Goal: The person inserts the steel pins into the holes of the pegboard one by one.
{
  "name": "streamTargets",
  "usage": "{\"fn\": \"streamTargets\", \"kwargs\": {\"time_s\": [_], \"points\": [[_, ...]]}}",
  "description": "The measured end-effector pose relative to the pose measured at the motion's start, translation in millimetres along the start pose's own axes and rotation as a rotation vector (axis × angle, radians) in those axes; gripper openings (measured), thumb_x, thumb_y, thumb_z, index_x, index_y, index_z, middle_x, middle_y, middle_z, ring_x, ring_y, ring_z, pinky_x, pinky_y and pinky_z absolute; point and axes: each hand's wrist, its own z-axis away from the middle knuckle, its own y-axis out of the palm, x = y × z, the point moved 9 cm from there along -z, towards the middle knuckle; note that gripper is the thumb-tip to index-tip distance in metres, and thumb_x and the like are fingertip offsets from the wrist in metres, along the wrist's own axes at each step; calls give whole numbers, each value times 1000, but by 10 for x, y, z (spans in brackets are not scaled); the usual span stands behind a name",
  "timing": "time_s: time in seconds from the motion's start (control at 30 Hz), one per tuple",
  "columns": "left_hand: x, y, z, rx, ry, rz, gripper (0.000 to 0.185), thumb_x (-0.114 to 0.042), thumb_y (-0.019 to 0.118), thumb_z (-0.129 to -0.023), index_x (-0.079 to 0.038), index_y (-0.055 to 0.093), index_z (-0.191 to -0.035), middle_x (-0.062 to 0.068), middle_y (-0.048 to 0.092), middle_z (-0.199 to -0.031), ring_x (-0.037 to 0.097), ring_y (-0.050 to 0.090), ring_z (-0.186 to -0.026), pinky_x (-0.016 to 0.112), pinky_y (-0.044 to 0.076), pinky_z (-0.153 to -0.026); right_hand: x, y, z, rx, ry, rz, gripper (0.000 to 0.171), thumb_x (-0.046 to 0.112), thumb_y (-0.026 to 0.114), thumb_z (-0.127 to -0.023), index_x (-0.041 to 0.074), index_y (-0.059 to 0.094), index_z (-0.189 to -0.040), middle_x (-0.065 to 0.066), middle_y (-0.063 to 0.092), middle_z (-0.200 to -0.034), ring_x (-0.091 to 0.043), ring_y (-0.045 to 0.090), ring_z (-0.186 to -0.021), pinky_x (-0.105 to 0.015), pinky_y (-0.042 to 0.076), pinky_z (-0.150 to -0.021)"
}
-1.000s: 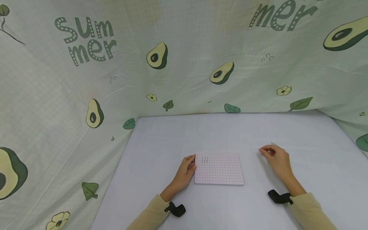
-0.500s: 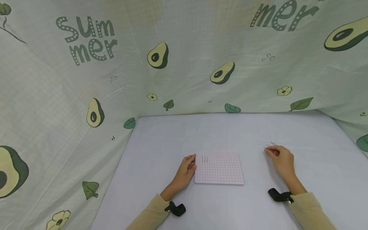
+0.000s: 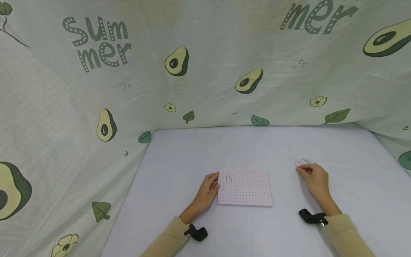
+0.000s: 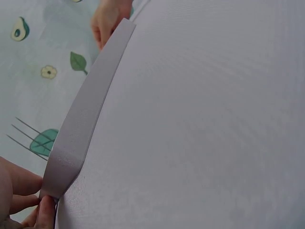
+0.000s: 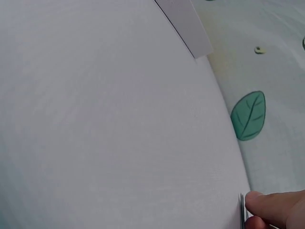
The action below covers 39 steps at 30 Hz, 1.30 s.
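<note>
- Lying flat on the pale surface (image 3: 257, 150), the pink perforated board (image 3: 245, 188) serves as the landmark; three thin needles (image 3: 228, 177) stand upright in holes near its far left corner.
- At the board's left edge rests the left hand (image 3: 207, 191), its fingers (image 4: 28, 200) curled against that edge; the left wrist view shows fingertips pressed together at the board's corner, pinching it.
- Well to the right of the board, and a little farther back than its far edge, lies a small bunch of loose needles (image 3: 302, 163) on the surface.
- The right hand (image 3: 316, 180) sits just on the near side of that bunch, fingers bent with their tips at the needles' near ends.
- In the right wrist view a fingertip (image 5: 267, 205) touches a thin metal needle end; whether the fingers are clamped on a needle or only resting on it I cannot tell.
- Behind the board hangs an avocado-print cloth (image 3: 205, 71).
</note>
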Motion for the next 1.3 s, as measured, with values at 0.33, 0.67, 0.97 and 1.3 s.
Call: {"fn": "streamTargets", "kwargs": {"time_s": [0.33, 0.67, 0.97, 1.3], "points": [[24, -6, -11, -11, 14, -1, 51, -7, 49, -104, 5, 34, -151, 18, 38, -147, 26, 46, -133, 30, 39, -112, -45, 6, -12, -21, -23, 16, 14, 4, 73, -90, -10, 72, -88, -14, 63, -75, -20, 48, -65, -22, 34, -49], [25, 0, 1, -9, 16, 1, 51, -8, 49, -105, 4, 33, -152, 18, 37, -148, 27, 45, -134, 31, 39, -113, 18, -13, 1, -58, -72, 32, 11, 0, 74, -86, -10, 71, -83, -14, 60, -72, -23, 50, -64, -24, 34, -52], [21, 0, 1, -5, 19, 5, 51, -9, 49, -105, 3, 33, -152, 17, 36, -148, 27, 45, -134, 32, 39, -113, 48, 30, -19, -25, -89, 23, 9, -4, 70, -87, -12, 67, -81, -13, 58, -71, -25, 52, -66, -25, 37, -53], [35, 6, -3, -6, 12, 1, 52, -11, 49, -105, 2, 33, -153, 16, 37, -148, 26, 45, -134, 32, 39, -113, 69, 99, -42, 12, -135, 26, 11, -6, 66, -89, -13, 65, -81, -16, 57, -71, -31, 52, -69, -36, 40, -59]]}}
